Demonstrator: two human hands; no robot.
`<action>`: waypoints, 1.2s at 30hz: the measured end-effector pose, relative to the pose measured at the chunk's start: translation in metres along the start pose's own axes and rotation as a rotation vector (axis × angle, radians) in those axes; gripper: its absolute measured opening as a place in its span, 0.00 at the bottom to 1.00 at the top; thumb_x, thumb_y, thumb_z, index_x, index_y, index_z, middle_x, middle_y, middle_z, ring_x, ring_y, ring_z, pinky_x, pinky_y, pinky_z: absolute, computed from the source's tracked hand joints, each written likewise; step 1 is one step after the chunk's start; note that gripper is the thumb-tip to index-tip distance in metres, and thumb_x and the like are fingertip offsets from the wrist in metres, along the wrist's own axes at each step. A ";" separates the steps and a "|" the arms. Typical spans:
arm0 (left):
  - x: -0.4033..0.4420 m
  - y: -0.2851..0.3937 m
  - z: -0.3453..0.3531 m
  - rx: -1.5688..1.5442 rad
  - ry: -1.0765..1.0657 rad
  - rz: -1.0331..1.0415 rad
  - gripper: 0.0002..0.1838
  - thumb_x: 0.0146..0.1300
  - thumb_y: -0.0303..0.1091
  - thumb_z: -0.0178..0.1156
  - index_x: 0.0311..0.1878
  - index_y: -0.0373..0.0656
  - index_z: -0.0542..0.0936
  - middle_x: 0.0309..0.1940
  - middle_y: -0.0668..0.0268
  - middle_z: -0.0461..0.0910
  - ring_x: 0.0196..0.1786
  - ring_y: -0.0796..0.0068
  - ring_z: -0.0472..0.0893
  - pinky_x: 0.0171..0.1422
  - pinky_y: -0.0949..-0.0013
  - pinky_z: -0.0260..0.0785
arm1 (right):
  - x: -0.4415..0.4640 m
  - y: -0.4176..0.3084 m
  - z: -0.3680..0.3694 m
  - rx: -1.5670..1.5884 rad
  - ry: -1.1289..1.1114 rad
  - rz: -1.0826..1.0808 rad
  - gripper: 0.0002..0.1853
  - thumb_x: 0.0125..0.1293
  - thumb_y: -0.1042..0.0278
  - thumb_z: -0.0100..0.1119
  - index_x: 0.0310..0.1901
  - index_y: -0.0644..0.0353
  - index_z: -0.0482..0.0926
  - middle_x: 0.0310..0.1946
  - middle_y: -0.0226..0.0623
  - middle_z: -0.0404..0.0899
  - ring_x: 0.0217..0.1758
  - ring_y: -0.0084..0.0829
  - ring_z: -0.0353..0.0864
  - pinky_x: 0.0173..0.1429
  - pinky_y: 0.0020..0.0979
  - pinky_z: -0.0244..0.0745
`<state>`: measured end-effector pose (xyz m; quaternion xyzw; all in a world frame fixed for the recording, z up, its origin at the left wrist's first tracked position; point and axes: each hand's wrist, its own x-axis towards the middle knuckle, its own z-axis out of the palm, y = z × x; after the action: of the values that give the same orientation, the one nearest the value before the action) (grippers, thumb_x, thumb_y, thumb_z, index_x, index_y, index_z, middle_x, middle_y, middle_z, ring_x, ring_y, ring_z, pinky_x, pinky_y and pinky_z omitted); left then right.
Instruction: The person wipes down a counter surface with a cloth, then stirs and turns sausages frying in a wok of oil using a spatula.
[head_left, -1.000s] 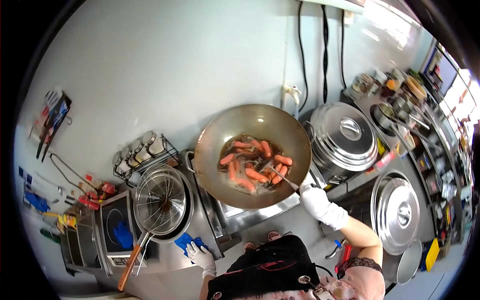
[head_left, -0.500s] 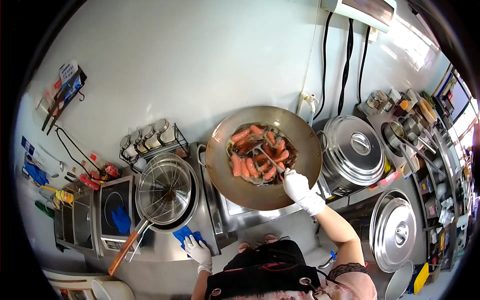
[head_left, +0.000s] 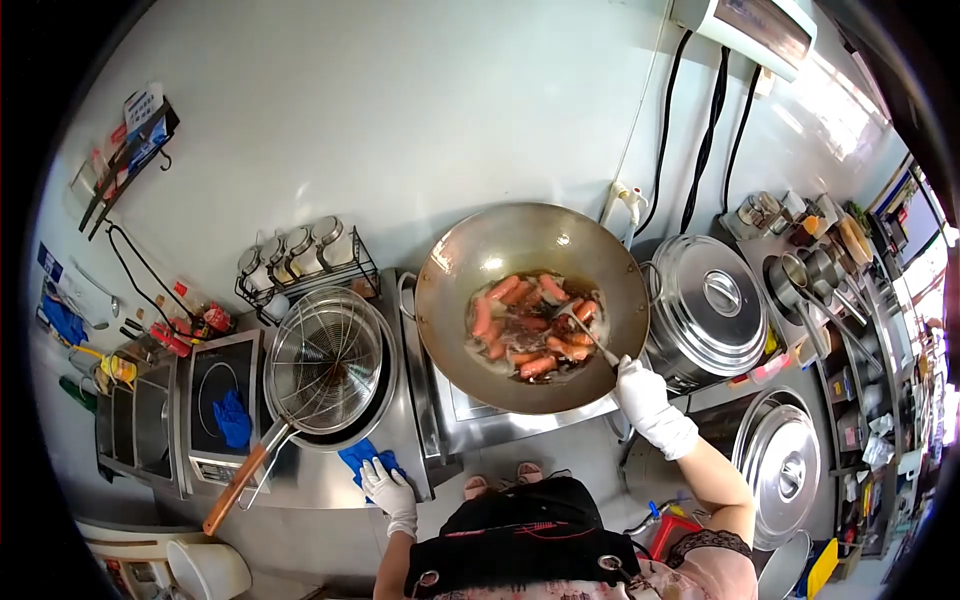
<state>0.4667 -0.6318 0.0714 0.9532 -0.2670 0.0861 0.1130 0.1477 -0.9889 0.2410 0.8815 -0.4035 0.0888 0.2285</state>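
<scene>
A large wok [head_left: 460,350] stands on the stove, with several red sausages [head_left: 530,366] in bubbling dark oil. My right hand [head_left: 648,405], in a white glove, is closed round the end of a metal spatula [head_left: 592,338] at the wok's right front rim. The spatula's head is among the sausages at the right of the oil. My left hand [head_left: 389,493], also gloved, lies with its fingers spread on a blue cloth [head_left: 354,457] at the counter's front edge.
A wire strainer [head_left: 325,360] with a wooden handle rests over a pot left of the wok. Jars [head_left: 297,250] stand in a rack behind it. A lidded steel pot [head_left: 712,298] is close on the right; another lid [head_left: 788,472] lies nearer.
My right hand first moved in over the wok, then back out to the right with the spatula. The sausages have shifted about in the oil. My left hand has stayed at the blue cloth.
</scene>
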 end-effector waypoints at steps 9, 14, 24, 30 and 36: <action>0.000 0.000 -0.001 0.015 0.007 0.021 0.28 0.62 0.36 0.53 0.66 0.38 0.66 0.67 0.48 0.62 0.70 0.49 0.58 0.73 0.48 0.47 | 0.001 -0.023 -0.037 0.572 -0.267 -0.050 0.12 0.51 0.63 0.64 0.31 0.60 0.72 0.23 0.43 0.77 0.24 0.43 0.81 0.28 0.39 0.76; -0.001 -0.006 0.005 0.032 0.011 0.030 0.28 0.62 0.37 0.53 0.66 0.39 0.66 0.67 0.50 0.61 0.70 0.49 0.58 0.73 0.48 0.47 | 0.033 -0.054 0.001 0.616 -0.139 -0.005 0.12 0.54 0.62 0.62 0.33 0.62 0.74 0.24 0.44 0.78 0.24 0.42 0.82 0.28 0.38 0.77; 0.000 0.000 -0.002 0.011 -0.013 0.004 0.28 0.63 0.36 0.53 0.65 0.39 0.66 0.68 0.52 0.61 0.70 0.50 0.58 0.73 0.49 0.47 | 0.057 -0.039 0.032 0.206 -0.014 0.059 0.08 0.66 0.71 0.46 0.31 0.60 0.75 0.18 0.37 0.76 0.18 0.34 0.80 0.21 0.32 0.75; 0.000 -0.001 -0.001 -0.027 0.055 0.030 0.27 0.61 0.34 0.54 0.64 0.37 0.68 0.65 0.48 0.64 0.67 0.45 0.61 0.72 0.47 0.49 | 0.020 -0.012 0.018 0.100 -0.079 0.043 0.06 0.66 0.72 0.49 0.35 0.62 0.75 0.19 0.35 0.75 0.18 0.32 0.79 0.19 0.32 0.73; 0.000 -0.002 0.000 -0.005 0.013 0.007 0.28 0.62 0.37 0.52 0.65 0.38 0.66 0.68 0.51 0.61 0.70 0.49 0.58 0.73 0.50 0.47 | -0.017 -0.013 -0.008 0.073 -0.079 0.007 0.05 0.62 0.70 0.53 0.30 0.59 0.76 0.20 0.35 0.76 0.18 0.30 0.78 0.20 0.31 0.71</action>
<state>0.4674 -0.6305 0.0711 0.9514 -0.2699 0.0919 0.1167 0.1460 -0.9664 0.2379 0.8905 -0.4119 0.0695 0.1801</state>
